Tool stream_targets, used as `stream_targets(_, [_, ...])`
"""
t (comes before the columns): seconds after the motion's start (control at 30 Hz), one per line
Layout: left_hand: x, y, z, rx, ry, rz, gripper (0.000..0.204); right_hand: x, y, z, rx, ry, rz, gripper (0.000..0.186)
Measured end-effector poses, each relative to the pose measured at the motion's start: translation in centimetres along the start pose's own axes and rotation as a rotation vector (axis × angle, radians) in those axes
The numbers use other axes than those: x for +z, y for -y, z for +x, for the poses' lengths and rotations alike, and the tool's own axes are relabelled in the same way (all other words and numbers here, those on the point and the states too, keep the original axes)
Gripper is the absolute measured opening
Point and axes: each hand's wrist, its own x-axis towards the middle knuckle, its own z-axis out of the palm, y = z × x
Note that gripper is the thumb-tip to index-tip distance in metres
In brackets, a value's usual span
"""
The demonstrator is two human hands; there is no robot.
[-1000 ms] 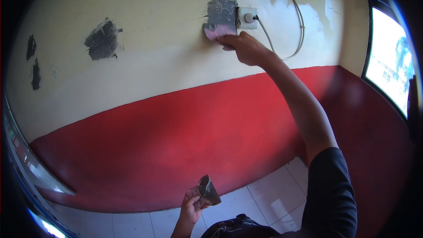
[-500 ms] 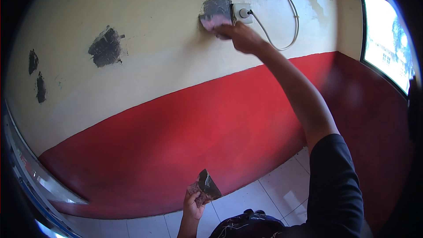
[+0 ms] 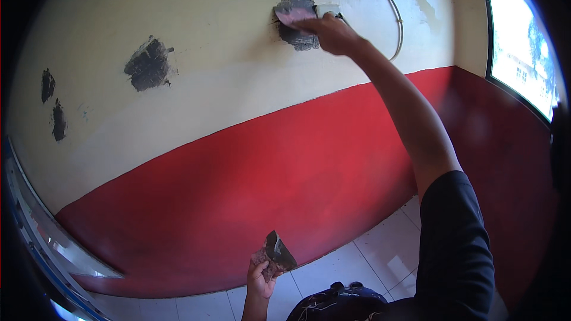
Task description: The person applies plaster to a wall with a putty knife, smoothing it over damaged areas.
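My right hand (image 3: 336,34) reaches up to the wall, closed on a putty knife (image 3: 288,16) whose pinkish blade lies against a dark grey filler patch (image 3: 302,40). Just right of the patch is a white wall socket (image 3: 328,9), partly covered by the hand. Low down, my left hand (image 3: 260,280) grips a second flat-bladed scraper (image 3: 281,253) with dark grey filler smeared over it; its handle is mostly hidden by the fingers.
More grey patches (image 3: 148,65) mark the cream wall to the left. A white cable (image 3: 397,18) hangs beside the socket. Below runs a red wall band (image 3: 238,190), then white floor tiles (image 3: 333,270). A bright window (image 3: 520,47) stands at the right.
My right hand and the putty knife have moved up across the patch, uncovering grey filler below the blade. The left hand stays almost where it was.
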Motion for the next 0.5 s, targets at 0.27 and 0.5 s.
stream_targets(0.27, [-3.6,-2.1,-1.3,0.005,-0.059,-0.034,0.050,-0.5,5.0,-3.8,0.089,0.051,0.068,0.053])
stream_targets(0.5, [-1.9,-1.8,-1.9,0.006,-0.037,-0.027,0.050,-1.7,3.2,1.7,0.072,-0.150,-0.061,0.058])
